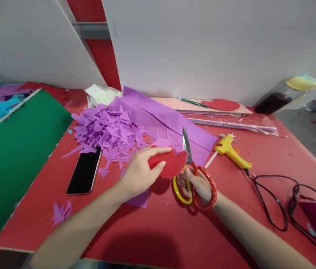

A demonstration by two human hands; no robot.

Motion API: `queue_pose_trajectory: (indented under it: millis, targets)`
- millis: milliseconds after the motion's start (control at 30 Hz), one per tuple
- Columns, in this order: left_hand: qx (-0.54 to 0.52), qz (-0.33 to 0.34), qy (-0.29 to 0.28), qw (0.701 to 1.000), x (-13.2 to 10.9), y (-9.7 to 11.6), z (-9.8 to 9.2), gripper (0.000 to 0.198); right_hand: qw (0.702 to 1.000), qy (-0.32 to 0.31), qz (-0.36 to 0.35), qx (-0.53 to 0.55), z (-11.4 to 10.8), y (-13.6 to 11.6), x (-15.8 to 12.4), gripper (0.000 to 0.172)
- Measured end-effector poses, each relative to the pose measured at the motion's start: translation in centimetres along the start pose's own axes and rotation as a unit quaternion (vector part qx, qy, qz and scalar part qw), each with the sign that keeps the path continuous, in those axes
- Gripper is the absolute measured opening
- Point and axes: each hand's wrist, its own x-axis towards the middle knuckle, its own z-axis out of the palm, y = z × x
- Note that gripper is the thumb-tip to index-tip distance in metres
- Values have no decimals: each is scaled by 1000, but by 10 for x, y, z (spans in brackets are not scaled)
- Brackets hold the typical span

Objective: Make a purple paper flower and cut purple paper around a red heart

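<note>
Two hands (pixel 139 170) hold one red cutout (pixel 172 165), one scissors (pixel 194 168)

A flat piece (pixel 172 164) is sitting between the left-hand fingers (pixel 160 150), and scissors (pixel 189 157) are resting in the right-hand fingers (pixel 195 179), just right of it. On the table (pixel 152 231), left of the fingers, a phone (pixel 83 172) is lying with scraps (pixel 110 127) overlapping its far end. Behind the fingers a sheet (pixel 158 112) is spreading; to their right, a glue gun (pixel 232 151) is lying. A bottle (pixel 287 93) is standing farther right and behind.
</note>
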Motion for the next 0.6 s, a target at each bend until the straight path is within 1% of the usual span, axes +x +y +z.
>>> queue_pose_trajectory:
  millis: [100,133,267,367,433,500,533,600]
  targets:
    - [9,-3,-35,999,5,-4,-7,34,997,-41,21,63,-2,-5,3,44]
    - [16,-3,-46,999,6,-5,-9,35,995,-52,29,78,-3,-5,3,46]
    - [45,2,-94,995,10,-8,-15,36,985,-119,70,105,-4,-6,2,66]
    - [49,9,-143,989,10,-9,-16,37,985,-137,57,86,-2,-7,1,68]
    - [45,20,-178,983,9,-10,-15,38,989,-130,39,65,-1,-8,1,64]
    - [44,40,-217,974,8,-12,-11,39,994,-104,16,41,-1,-8,0,54]
    - [46,50,-233,970,8,-13,-9,39,996,-83,-4,21,-1,-7,0,47]
    - [54,65,-256,963,7,-14,-4,39,996,-19,-67,-48,0,-6,-1,36]
